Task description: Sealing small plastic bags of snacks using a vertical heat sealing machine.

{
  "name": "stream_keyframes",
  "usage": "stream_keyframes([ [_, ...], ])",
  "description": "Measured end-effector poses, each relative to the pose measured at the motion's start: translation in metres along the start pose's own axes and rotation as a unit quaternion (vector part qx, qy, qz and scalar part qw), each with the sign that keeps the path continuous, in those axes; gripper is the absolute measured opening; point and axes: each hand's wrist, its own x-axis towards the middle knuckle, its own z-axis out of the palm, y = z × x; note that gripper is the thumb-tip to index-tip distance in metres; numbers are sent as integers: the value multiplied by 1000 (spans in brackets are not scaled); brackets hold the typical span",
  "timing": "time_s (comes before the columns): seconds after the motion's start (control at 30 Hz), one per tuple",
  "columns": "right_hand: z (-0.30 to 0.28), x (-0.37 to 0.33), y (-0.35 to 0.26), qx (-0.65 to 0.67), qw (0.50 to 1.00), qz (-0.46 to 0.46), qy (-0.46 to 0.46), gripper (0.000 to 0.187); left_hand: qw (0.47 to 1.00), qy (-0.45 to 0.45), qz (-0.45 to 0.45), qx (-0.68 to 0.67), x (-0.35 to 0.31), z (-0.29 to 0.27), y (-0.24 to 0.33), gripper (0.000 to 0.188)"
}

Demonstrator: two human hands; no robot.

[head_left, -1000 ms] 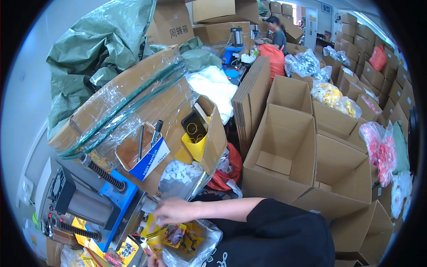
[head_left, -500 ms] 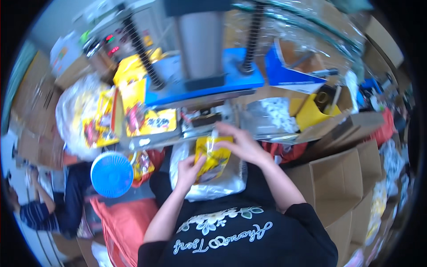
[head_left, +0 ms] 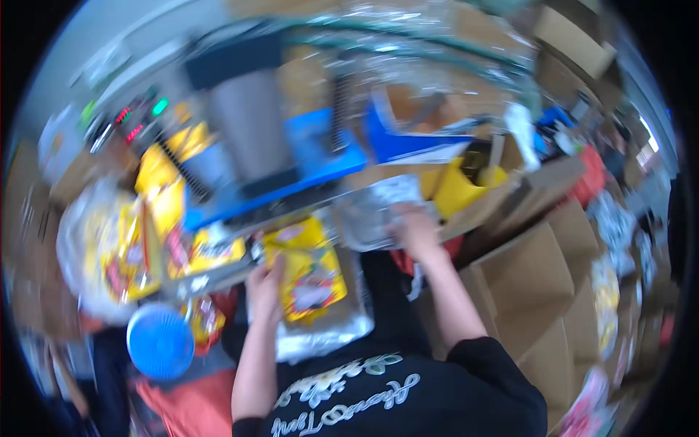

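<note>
At far left a clear bag (head_left: 76, 240) of yellow packets lies above a round blue object (head_left: 160, 342); next, the left hand (head_left: 264, 288) closes thumb and fingers on the left edge of a yellow pouch (head_left: 309, 280), which lies below the blue press plate (head_left: 291, 169) and over clear plastic sheeting (head_left: 320, 344). Farther right, the right hand (head_left: 416, 231) reaches to a clear tray (head_left: 357, 224) — fingers partly bent and blurred, so whether they grasp anything cannot be told — with a yellow container (head_left: 459, 198) and open cartons (head_left: 524, 266) beyond.

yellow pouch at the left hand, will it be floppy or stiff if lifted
The yellow pouch looks flat, so it is probably light and floppy. With the left hand at one edge, its far side may sag.
</note>
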Motion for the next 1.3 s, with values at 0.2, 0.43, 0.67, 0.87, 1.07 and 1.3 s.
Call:
stream_keyframes([
  [0.2, 42, 19, -45, 138, 986, -68, 69, 14, 664, 222, 480, 528, 27, -122, 8, 52],
  [0.43, 8, 7, -26, 404, 911, -61, 50, 20, 609, 250, 524, 541, -12, -149, -12, 30],
  [0.67, -40, -4, -120, 496, 848, -186, -9, 19, 916, 7, 265, 302, -51, -80, -6, 24],
  [0.87, -29, -6, -134, 525, 771, -204, -297, 26, 924, -55, 186, 328, -69, -34, -30, 22],
  [1.07, -3, -6, -123, 481, 857, -112, -144, 40, 964, -28, 108, 240, -49, -14, -33, 31],
  [1.3, -26, 18, -64, 251, 968, -10, 3, 33, 999, 4, 9, -37, -24, 8, 4, 30],
])
